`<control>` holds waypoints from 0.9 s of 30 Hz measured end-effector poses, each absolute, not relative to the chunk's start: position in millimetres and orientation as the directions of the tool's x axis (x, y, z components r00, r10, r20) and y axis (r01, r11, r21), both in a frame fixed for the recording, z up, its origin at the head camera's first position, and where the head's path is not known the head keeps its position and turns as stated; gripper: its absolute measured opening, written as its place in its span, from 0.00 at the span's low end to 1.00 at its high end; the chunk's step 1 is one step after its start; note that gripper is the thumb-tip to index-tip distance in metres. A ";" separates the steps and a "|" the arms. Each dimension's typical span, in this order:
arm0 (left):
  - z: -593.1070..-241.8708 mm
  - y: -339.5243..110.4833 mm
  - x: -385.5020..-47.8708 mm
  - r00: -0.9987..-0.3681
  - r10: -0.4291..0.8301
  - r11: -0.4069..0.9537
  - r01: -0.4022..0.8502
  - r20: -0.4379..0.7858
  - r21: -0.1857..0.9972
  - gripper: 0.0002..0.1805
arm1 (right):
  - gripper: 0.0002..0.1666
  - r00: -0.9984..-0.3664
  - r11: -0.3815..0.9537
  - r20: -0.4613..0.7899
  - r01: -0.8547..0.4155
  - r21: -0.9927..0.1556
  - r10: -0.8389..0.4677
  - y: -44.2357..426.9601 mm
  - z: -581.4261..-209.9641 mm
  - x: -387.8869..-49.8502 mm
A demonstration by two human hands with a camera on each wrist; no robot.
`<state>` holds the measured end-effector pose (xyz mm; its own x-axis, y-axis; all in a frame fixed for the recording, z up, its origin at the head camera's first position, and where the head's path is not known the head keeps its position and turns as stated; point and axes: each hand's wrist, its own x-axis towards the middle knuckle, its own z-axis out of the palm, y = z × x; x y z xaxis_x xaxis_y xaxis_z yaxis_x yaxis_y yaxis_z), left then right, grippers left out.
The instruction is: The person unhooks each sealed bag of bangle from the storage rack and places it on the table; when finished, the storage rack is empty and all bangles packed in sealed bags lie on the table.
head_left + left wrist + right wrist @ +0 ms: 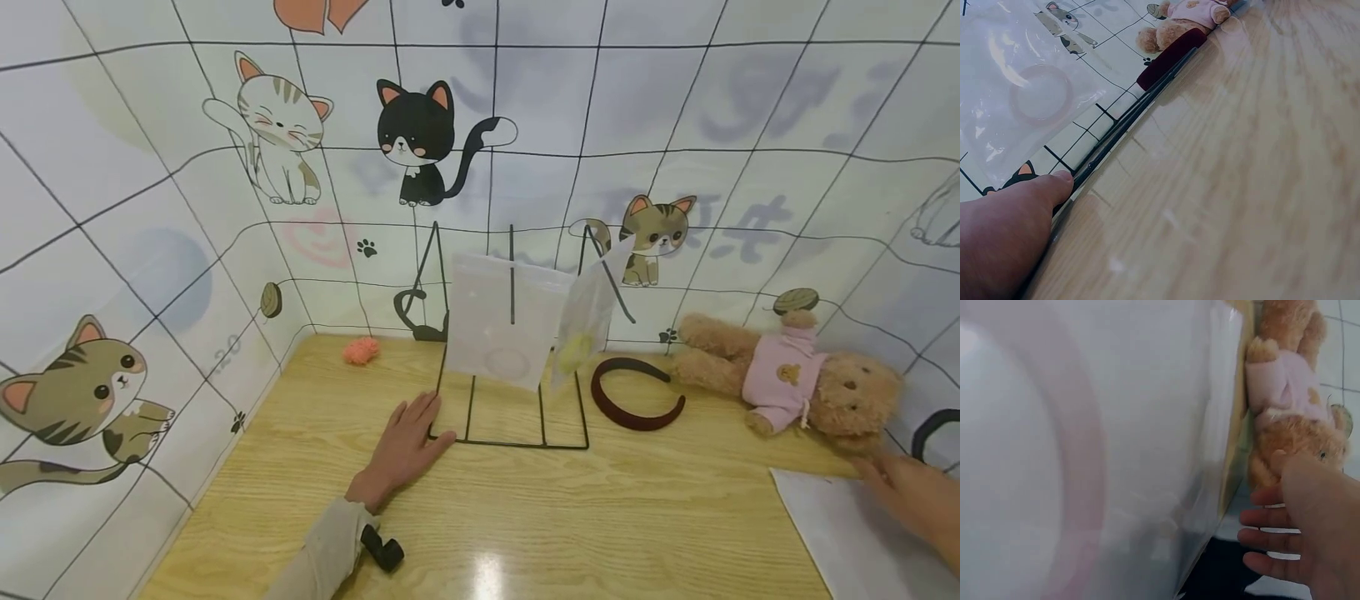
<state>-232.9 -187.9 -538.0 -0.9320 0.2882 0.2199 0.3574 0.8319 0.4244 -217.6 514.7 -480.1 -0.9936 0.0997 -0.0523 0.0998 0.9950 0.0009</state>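
Observation:
My left hand [405,446] rests palm down at the front left corner of a black wire rack [510,444], fingers extended. In the left wrist view, its thumb [1054,187] lies against the rack's bar. Clear plastic bags hang on the rack: one bag [502,333] shows a round ring, another bag [588,321] holds something yellowish. At the far right, my right hand [911,496] is near the teddy bear's head [855,400] and over a whitish plastic sheet or bag [847,525]. The right wrist view shows its fingers [1272,540] loosely extended, holding nothing visible.
A dark red headband [637,421] lies right of the rack. An orange scrunchie-like item [361,351] sits at the back left. Behind the rack's left side is a dark claw-shaped item [420,321]. A black curved object [933,429] shows at the right edge.

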 end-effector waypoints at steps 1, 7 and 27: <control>-537.9 -188.3 -232.6 -0.933 0.287 0.831 0.356 0.219 0.428 0.41 | 0.30 -0.994 0.996 -0.065 0.088 -0.023 0.087 511.3 -476.7 -220.4; -539.6 -189.2 -232.9 -0.931 0.293 0.832 0.360 0.216 0.422 0.42 | 0.38 -0.999 0.994 -0.032 -0.030 -0.109 -0.034 479.7 -462.5 -225.6; -538.0 -189.4 -232.5 -0.928 0.294 0.824 0.367 0.229 0.432 0.42 | 0.14 -0.900 0.863 0.404 -0.328 -0.383 -0.163 351.2 -454.3 -241.5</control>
<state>-232.5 -189.4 -538.0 -0.9281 0.2935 0.2289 0.3671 0.8237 0.4321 -241.5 351.2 -454.3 -0.9000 -0.1627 0.4043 -0.3283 0.8632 -0.3834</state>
